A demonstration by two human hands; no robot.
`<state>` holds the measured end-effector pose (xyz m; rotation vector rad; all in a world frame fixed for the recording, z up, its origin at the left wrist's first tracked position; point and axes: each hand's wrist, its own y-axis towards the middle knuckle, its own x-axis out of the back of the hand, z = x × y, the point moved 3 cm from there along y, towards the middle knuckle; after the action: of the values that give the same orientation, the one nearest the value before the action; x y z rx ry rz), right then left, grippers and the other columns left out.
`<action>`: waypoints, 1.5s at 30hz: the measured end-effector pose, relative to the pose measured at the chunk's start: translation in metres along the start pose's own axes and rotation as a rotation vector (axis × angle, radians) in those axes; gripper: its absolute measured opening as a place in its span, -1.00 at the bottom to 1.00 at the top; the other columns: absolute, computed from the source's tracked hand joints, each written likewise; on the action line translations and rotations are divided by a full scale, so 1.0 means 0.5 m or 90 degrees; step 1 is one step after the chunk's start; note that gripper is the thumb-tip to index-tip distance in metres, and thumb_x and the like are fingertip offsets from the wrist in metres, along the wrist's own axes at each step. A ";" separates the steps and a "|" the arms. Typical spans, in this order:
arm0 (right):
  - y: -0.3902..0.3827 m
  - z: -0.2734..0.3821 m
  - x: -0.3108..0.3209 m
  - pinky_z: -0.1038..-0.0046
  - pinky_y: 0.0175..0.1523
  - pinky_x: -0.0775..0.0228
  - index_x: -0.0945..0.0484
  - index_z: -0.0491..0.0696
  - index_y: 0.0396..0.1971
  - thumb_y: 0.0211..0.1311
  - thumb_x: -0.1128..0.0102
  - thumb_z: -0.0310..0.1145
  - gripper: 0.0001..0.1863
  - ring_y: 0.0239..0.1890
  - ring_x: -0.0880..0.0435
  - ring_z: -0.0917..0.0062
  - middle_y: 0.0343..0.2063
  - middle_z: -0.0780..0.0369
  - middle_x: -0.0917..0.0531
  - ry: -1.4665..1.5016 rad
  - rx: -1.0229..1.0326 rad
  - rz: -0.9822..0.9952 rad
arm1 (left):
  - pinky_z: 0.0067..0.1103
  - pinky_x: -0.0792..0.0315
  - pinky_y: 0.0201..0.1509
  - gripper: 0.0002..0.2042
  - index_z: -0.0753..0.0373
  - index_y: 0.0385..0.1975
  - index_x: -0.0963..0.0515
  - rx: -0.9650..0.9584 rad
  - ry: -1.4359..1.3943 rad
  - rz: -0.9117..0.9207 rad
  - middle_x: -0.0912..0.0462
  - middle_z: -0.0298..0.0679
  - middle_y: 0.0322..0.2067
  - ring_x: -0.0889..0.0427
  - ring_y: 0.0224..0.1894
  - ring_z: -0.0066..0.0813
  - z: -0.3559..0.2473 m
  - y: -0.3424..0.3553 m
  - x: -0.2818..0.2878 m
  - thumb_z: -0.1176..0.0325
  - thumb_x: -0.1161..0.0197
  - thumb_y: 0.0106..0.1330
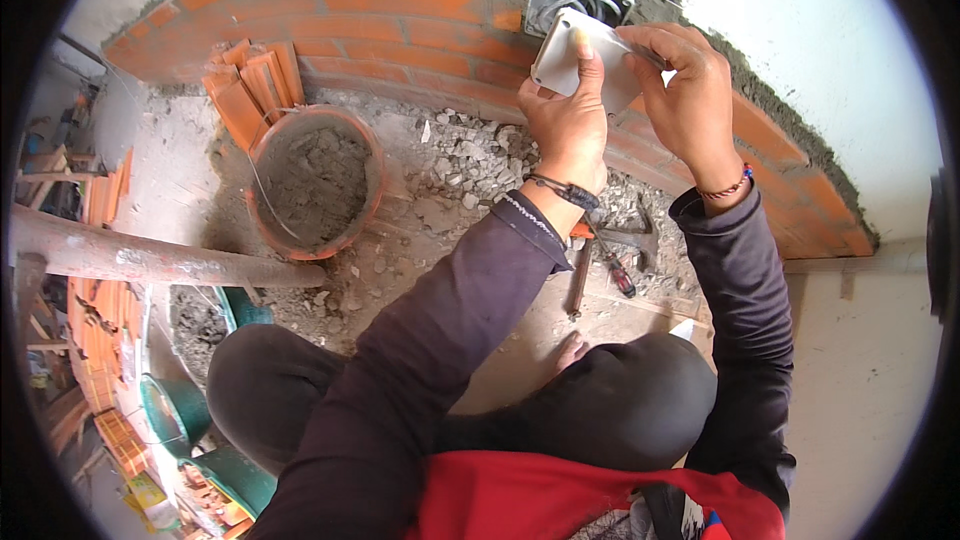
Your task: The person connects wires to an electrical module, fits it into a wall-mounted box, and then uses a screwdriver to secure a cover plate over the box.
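Firstly, beyond the bent knees point(640, 405), a screwdriver point(622, 278) is laid on the rubble-strewn floor point(500, 360). Farther off, a pale flat plate point(613, 80) is grasped by the fingers of the left hand point(568, 125), its thumb being pressed on the face; the right edge is held by the fingers of the right hand point(692, 90). The plate is kept just before the wall box point(534, 8), where cables point(585, 3) are looped. Probably, it should be steadied by the left thumb and turned only gently, so that no cable is caught against the brick wall point(420, 35).
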<state>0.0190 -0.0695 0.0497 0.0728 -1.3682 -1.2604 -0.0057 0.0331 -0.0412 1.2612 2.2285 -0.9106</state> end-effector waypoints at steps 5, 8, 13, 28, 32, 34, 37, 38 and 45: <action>0.046 0.012 -0.035 0.26 -0.08 -0.53 -0.74 -0.06 -0.24 0.03 -0.29 -0.55 -0.75 -0.21 -0.67 0.17 -0.29 0.13 -0.74 -0.102 0.058 0.040 | -0.45 -0.39 0.30 -0.07 0.39 0.29 -0.04 -0.051 -0.088 -0.003 -0.37 -0.05 0.18 -0.43 0.21 -0.33 -0.014 0.053 -0.012 0.05 -0.56 0.15; 0.067 0.011 -0.049 0.27 -0.07 -0.53 -0.74 -0.05 -0.25 0.02 -0.31 -0.56 -0.75 -0.22 -0.68 0.18 -0.29 0.14 -0.74 -0.130 0.072 0.054 | -0.45 -0.43 0.29 -0.02 0.43 0.29 -0.03 -0.074 -0.112 -0.038 -0.37 -0.02 0.15 -0.43 0.20 -0.29 -0.025 0.063 -0.026 0.08 -0.62 0.08; 0.087 0.021 -0.061 0.27 -0.06 -0.54 -0.74 -0.06 -0.25 0.02 -0.31 -0.56 -0.76 -0.22 -0.68 0.18 -0.26 0.14 -0.73 -0.145 0.071 0.046 | -0.43 -0.50 0.25 0.01 0.49 0.26 -0.02 -0.093 -0.168 -0.044 -0.36 0.04 0.13 -0.47 0.17 -0.23 -0.040 0.087 -0.040 0.12 -0.65 0.03; 0.070 0.026 -0.067 0.27 0.00 -0.56 -0.74 -0.08 -0.22 0.06 -0.27 -0.57 -0.75 -0.13 -0.69 0.21 -0.18 0.18 -0.74 -0.215 0.093 -0.036 | -0.41 -0.61 0.13 -0.04 0.58 0.19 -0.08 -0.114 -0.129 -0.117 -0.40 0.14 0.09 -0.55 0.11 -0.17 -0.049 0.093 -0.066 0.14 -0.64 0.05; 0.066 0.022 -0.065 0.27 0.03 -0.55 -0.72 -0.10 -0.20 0.05 -0.28 -0.58 -0.73 -0.09 -0.69 0.20 -0.13 0.17 -0.73 -0.217 0.080 -0.021 | -0.39 -0.63 0.10 -0.09 0.62 0.16 -0.13 -0.158 -0.150 -0.133 -0.44 0.19 0.06 -0.59 0.07 -0.14 -0.038 0.111 -0.069 0.19 -0.65 0.05; 0.062 0.020 -0.065 0.27 0.03 -0.55 -0.72 -0.10 -0.19 0.03 -0.30 -0.57 -0.72 -0.08 -0.69 0.20 -0.12 0.17 -0.73 -0.236 0.089 -0.023 | -0.39 -0.63 0.11 -0.05 0.67 0.19 -0.10 -0.149 -0.143 -0.138 -0.44 0.20 0.06 -0.59 0.07 -0.12 -0.038 0.108 -0.070 0.20 -0.64 0.05; 0.060 0.020 -0.061 0.26 0.02 -0.55 -0.71 -0.10 -0.18 0.02 -0.30 -0.58 -0.71 -0.07 -0.69 0.21 -0.13 0.18 -0.73 -0.224 0.092 -0.021 | -0.39 -0.62 0.12 -0.01 0.69 0.21 -0.07 -0.138 -0.116 -0.148 -0.43 0.20 0.07 -0.58 0.08 -0.11 -0.034 0.110 -0.070 0.19 -0.64 0.04; 0.058 0.018 -0.060 0.27 0.01 -0.55 -0.71 -0.09 -0.18 0.02 -0.31 -0.58 -0.70 -0.08 -0.70 0.23 -0.13 0.18 -0.73 -0.225 0.092 -0.025 | -0.38 -0.62 0.12 0.00 0.69 0.22 -0.05 -0.148 -0.126 -0.140 -0.42 0.20 0.07 -0.58 0.08 -0.10 -0.033 0.113 -0.070 0.18 -0.65 0.04; 0.037 -0.005 -0.049 0.36 -0.15 -0.57 -0.70 -0.07 -0.19 0.02 -0.41 -0.48 -0.71 -0.27 -0.73 0.36 -0.22 0.20 -0.75 -0.163 -0.048 -0.085 | -0.43 -0.58 0.14 -0.10 0.59 0.20 -0.14 -0.202 -0.153 -0.126 -0.45 0.11 0.08 -0.58 0.07 -0.19 -0.038 0.110 -0.067 0.20 -0.63 0.07</action>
<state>0.0390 -0.0468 0.0450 -0.0515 -1.5536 -1.4707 0.0579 0.0475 -0.0254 0.7596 2.2190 -0.6979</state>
